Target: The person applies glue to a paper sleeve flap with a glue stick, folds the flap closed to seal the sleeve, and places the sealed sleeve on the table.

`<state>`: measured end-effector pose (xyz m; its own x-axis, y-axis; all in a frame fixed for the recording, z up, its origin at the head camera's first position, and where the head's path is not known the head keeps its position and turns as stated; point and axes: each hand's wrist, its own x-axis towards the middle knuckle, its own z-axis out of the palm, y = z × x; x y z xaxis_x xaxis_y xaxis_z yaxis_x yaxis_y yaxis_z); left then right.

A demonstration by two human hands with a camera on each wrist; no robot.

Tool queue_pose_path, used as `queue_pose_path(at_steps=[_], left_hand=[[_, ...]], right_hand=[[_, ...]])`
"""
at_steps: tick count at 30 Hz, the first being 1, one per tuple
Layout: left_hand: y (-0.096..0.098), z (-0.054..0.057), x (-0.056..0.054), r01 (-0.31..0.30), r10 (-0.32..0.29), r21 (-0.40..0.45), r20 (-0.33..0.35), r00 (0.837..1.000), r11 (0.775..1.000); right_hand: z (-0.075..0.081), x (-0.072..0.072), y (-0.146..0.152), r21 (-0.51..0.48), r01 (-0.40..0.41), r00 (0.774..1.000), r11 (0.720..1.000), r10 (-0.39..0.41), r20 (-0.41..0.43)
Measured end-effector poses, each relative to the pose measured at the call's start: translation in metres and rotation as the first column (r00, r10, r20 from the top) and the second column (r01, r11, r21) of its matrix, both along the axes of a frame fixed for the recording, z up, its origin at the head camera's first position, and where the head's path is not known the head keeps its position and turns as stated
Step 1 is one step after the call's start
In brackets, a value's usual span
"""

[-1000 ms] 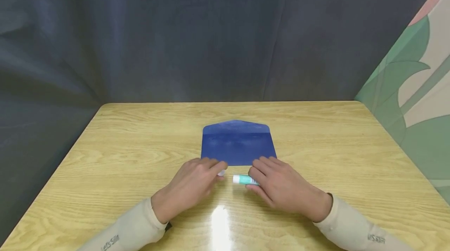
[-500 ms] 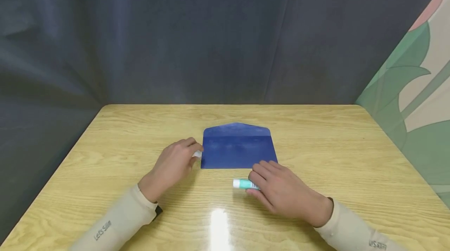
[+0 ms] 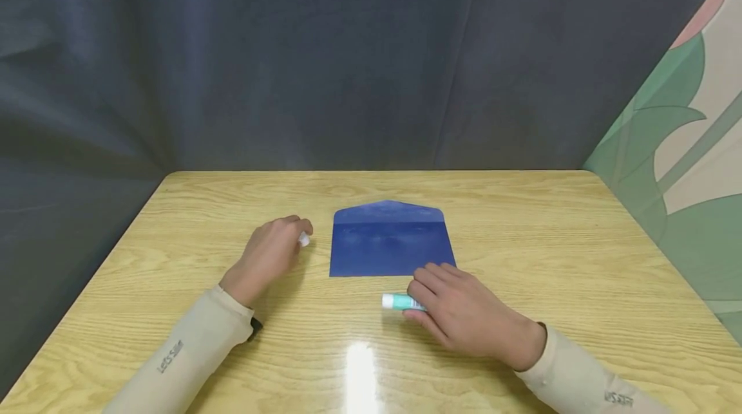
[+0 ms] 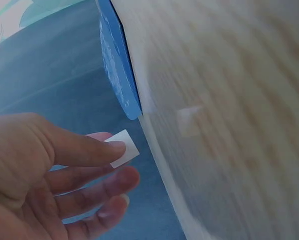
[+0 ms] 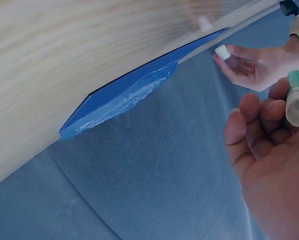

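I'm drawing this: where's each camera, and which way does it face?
Head: worn there, facing forward and down at the blue envelope; left hand, right hand, sleeves show.
Left wrist: on that wrist, facing the left hand pinching a white cap.
Right wrist: on that wrist, facing the right hand gripping a green tube; left hand too.
Both wrist views share the envelope.

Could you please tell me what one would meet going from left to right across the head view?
Left sleeve, left hand, white cap, blue envelope, right hand, right sleeve, leaf-patterned backdrop.
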<state>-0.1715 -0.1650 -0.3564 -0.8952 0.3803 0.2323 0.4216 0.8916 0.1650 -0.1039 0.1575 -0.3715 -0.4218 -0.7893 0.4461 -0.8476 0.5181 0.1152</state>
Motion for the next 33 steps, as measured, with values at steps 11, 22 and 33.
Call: queue_pose_path(at_steps=[11,22,33], left_hand=[[-0.0028,-0.0010,-0.0060,-0.035,0.043,-0.106,0.066,0.997,0.994],[-0.0044,-0.0013,-0.0049,-0.028,0.040,-0.143,0.083,0.996,0.989],[-0.0032,-0.0030,-0.0061,-0.014,0.026,-0.151,0.079,0.997,0.988]], right_hand=[[-0.0001,0.0006,0.0005,0.012,0.011,1.000,1.000,-0.011,0.002],[-0.0002,0.0002,-0.0001,0.012,0.006,1.000,1.000,-0.006,0.007],[0.0002,0.0009,0.0006,0.015,0.006,1.000,1.000,-0.006,0.008]])
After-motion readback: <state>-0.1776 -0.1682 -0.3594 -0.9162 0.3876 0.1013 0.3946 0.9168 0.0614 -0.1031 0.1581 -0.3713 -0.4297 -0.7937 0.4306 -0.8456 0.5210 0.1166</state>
